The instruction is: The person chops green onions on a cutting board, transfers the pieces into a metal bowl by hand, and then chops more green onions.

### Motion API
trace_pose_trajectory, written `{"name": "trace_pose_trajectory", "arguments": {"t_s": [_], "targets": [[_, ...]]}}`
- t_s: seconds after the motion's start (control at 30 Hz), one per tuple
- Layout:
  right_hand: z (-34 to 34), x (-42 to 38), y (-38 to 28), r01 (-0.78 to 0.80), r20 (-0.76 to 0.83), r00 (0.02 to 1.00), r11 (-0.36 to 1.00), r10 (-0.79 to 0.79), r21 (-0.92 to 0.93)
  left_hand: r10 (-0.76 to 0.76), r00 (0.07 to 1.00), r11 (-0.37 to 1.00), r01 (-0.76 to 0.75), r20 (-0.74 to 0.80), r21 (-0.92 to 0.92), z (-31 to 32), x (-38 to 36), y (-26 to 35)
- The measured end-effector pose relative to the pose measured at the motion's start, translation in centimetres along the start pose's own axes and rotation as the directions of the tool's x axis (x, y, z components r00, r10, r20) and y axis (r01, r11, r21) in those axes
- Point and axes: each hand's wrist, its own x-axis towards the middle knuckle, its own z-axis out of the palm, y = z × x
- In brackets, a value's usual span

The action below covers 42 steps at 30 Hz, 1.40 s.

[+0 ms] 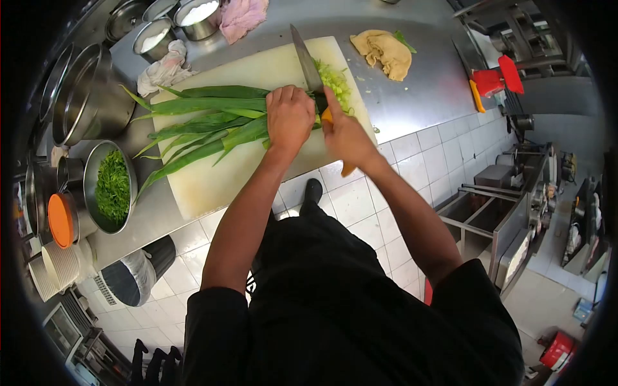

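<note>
From the head camera, here we are over a cutting board (pixel 183 183) lying on a steel bench (pixel 444 90), and both hands are busy! The left grip (pixel 291 119) is closed over a bunch of long green stalks (pixel 199 125), pressing them against the board, their leafy ends fanning out towards 9 o'clock. Right alongside, the right grip (pixel 349 138) is wrapped around the orange handle of a knife (pixel 304 58), one finger laid forward, the blade aiming at 11 o'clock from that hand. Whether the edge is biting into a stalk, I cannot tell; the fingers screen it. Past the blade, at the board's 2 o'clock, sits a pile of pale green chopped pieces (pixel 336 85). Around the board now: a tan crumpled item (pixel 384 55) at 2 o'clock on the bench, a pink cloth (pixel 243 18) at 12, a metal pot of white contents (pixel 199 14) at 11 and a whitish cloth (pixel 164 69) at 10. Big metal pots (pixel 87 96) stand at 9 o'clock, and at 8 there's a metal bowl (pixel 132 183) loaded with finely cut greens (pixel 112 186)!
</note>
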Motion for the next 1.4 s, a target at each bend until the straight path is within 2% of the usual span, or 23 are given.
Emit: {"name": "trace_pose_trajectory", "arguments": {"t_s": [0.1, 0.13, 0.23, 0.43, 0.53, 0.73, 0.8, 0.9, 1.0, 1.1, 1.2, 1.4], "targets": [[-2.5, 2.0, 0.6, -0.03, 0.095, 0.995, 1.0, 0.029, 0.007, 0.005, 1.0, 1.0, -0.005, -0.003, 0.003, 0.0, 0.0, 0.0], [-2.8, 2.3, 0.7, 0.064, 0.052, 0.997, 0.997, -0.061, -0.049, 0.016, 1.0, 1.0, -0.016, -0.02, 0.003, 0.1, -0.1, -0.1], [-5.9, 1.1, -2.6, -0.108, 0.214, 0.971, 0.994, 0.109, -0.018, 0.042, 0.998, 0.999, -0.042, -0.046, -0.007, 0.2, 0.0, 0.0], [-8.3, -3.0, -7.9, -0.176, 0.293, 0.931, 0.972, 0.217, -0.159, 0.033, 0.999, 0.998, -0.035, -0.04, -0.048, -0.1, -0.2, 0.0], [-8.9, -3.4, -9.2, -0.225, 0.314, 0.916, 0.967, 0.251, -0.117, 0.029, 0.999, 0.998, -0.03, -0.015, -0.056, -0.3, -0.1, -0.1], [-6.6, -4.9, -8.8, -0.127, 0.219, 0.963, 0.98, 0.159, -0.157, 0.021, 1.0, 0.998, -0.021, 0.004, -0.056, -0.2, -0.2, -0.1], [-5.6, -5.4, -8.6, -0.153, 0.212, 0.961, 0.981, 0.176, -0.118, 0.015, 1.0, 0.997, -0.014, 0.002, -0.069, -0.2, -0.3, -0.3], [-4.6, -6.1, -8.5, -0.18, 0.21, 0.957, 0.976, 0.202, -0.12, -0.029, 0.992, 0.987, 0.009, -0.122, -0.159, 0.3, -0.1, -0.4], [-4.2, -6.5, -8.6, -0.195, 0.211, 0.954, 0.975, 0.214, -0.111, -0.053, 0.989, 0.991, 0.037, -0.135, -0.125, 0.1, -0.1, -0.5], [-3.6, -6.5, -8.0, -0.195, 0.209, 0.955, 0.977, 0.21, -0.09, -0.016, 0.999, 0.997, 0.012, 0.047, 0.079, -0.2, 0.2, -0.3], [-4.2, -6.7, -8.1, -0.217, 0.211, 0.949, 0.972, 0.233, -0.095, 0.115, 0.99, 0.957, -0.133, 0.085, 0.257, -1.1, 0.9, -0.3], [-6.6, -8.2, -9.3, -0.233, 0.278, 0.922, 0.961, 0.268, -0.152, 0.014, 0.999, 0.988, -0.021, 0.044, 0.154, -0.5, 0.4, -0.5]]}}
